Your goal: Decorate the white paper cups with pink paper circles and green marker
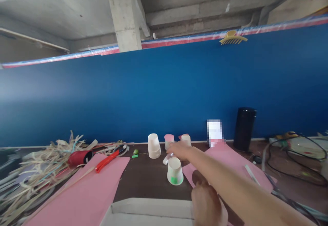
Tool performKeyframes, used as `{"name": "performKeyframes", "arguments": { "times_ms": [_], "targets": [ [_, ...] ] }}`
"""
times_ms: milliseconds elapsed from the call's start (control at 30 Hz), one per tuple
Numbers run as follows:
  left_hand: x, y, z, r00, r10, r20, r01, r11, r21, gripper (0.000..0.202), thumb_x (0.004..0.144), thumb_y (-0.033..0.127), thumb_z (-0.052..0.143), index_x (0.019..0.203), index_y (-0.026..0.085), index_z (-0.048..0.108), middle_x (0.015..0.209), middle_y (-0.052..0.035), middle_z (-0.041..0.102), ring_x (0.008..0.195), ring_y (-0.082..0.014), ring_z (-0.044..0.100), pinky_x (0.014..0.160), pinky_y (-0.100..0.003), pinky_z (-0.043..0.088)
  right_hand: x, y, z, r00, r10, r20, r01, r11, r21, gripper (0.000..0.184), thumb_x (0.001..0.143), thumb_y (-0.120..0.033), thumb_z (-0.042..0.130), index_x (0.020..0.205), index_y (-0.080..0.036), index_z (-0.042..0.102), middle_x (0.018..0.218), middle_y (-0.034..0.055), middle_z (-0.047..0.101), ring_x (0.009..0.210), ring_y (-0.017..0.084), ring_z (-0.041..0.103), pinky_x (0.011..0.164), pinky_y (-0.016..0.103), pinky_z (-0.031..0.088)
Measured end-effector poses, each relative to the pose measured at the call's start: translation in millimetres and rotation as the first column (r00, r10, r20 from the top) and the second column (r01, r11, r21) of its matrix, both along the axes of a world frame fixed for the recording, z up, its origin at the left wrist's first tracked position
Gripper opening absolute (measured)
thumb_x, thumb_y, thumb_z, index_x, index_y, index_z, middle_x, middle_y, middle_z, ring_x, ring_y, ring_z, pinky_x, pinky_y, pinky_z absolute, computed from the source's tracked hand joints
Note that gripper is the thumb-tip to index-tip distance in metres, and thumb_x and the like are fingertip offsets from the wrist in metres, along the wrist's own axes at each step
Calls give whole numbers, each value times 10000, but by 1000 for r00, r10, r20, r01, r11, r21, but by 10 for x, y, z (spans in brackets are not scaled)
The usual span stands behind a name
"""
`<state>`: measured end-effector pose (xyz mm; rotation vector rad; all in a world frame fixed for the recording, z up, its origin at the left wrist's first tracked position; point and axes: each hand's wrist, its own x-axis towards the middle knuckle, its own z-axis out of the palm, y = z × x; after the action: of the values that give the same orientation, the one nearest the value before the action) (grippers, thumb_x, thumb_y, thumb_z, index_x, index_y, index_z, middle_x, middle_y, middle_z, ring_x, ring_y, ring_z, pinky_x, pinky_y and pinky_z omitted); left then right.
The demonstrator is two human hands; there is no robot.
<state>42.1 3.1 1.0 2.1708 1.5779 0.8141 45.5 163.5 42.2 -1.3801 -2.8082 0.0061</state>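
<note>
My right hand (180, 150) reaches forward from the right, fingers bent down among several paper cups. Under its fingertips lies a small whitish, shiny item (167, 158); whether they grip it is hard to see. Just behind the fingers stand a pink-topped cup (169, 141) and a white cup (186, 140), both partly hidden. An upside-down cup with a green patch (175, 171) stands closer to me. To the left is a stack of white cups (154, 146). My left hand (207, 202) is curled at the bottom, beside a white box (153, 205); a pale edge shows past it, its kind unclear.
Pink sheets (102, 188) lie on the dark table (143, 181). At left are a heap of pale strips (48, 171), a red spool (79, 158) and a red-handled tool (107, 161). A black cylinder (244, 128) and cables (289, 154) stand right; a blue partition (128, 93) rises behind.
</note>
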Motion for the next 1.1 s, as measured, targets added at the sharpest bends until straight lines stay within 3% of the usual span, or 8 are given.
{"name": "performKeyframes", "arguments": {
  "times_ms": [133,267,400,567,700,833,967,1100],
  "targets": [
    [25,8,9,1000,-4,-18,4,1000,-4,361,801,178,413,1100,279,587,1043,-66,611,1014,-244,500,765,-315,429,3,-6,-50,995,94,32,-95,995,33,101,730,-183,583,802,-212,647,894,39,627,792,200,599,716,317,384],
    [26,3,5,1000,-12,-21,12,1000,16,378,801,181,412,1127,288,572,1041,-66,619,1047,-259,483,725,-319,438,14,-44,-65,996,86,14,-87,993,81,126,768,-177,552,862,-208,629,935,36,617,826,184,584,727,295,384],
    [10,-2,-26,1000,17,-2,-17,1000,4,366,792,180,424,1102,277,593,1044,-75,613,973,-244,525,707,-317,444,9,-62,-12,998,37,-43,-32,993,113,145,762,-196,551,891,-200,616,973,40,611,805,186,586,705,288,390],
    [-2,17,-136,998,6,-70,-13,995,-97,311,767,135,414,961,165,655,928,-129,632,882,-256,573,754,-352,439,79,-129,160,985,-46,-168,72,985,155,201,786,-272,514,964,-224,595,985,37,595,802,184,578,688,276,372],
    [-3,21,-169,994,50,-94,-59,994,-92,324,736,63,387,921,124,645,907,-135,637,824,-249,596,713,-347,444,279,-290,315,954,-112,-278,167,970,179,219,806,-337,492,962,-236,607,962,32,560,796,160,552,662,250,355],
    [-7,10,-157,992,40,-116,-49,996,-72,312,739,50,392,920,102,640,901,-145,633,856,-248,592,747,-338,431,570,-505,406,915,-154,-372,238,952,194,207,802,-370,496,914,-246,618,1031,32,532,951,179,502,704,241,346],
    [0,6,-173,988,55,-146,-66,995,-69,272,754,84,430,942,81,626,880,-156,623,872,-252,586,764,-332,413,798,-647,360,885,-227,-407,304,943,135,203,795,-400,497,867,-247,608,879,11,567,825,160,525,610,229,330],
    [12,11,-209,989,91,-121,-97,994,-50,262,730,76,439,917,97,622,838,-142,630,818,-254,597,724,-337,418,786,-657,164,875,-284,-392,330,942,54,173,779,-373,526,818,-226,609,798,-1,585,655,125,517,533,222,287]
  ]
}}
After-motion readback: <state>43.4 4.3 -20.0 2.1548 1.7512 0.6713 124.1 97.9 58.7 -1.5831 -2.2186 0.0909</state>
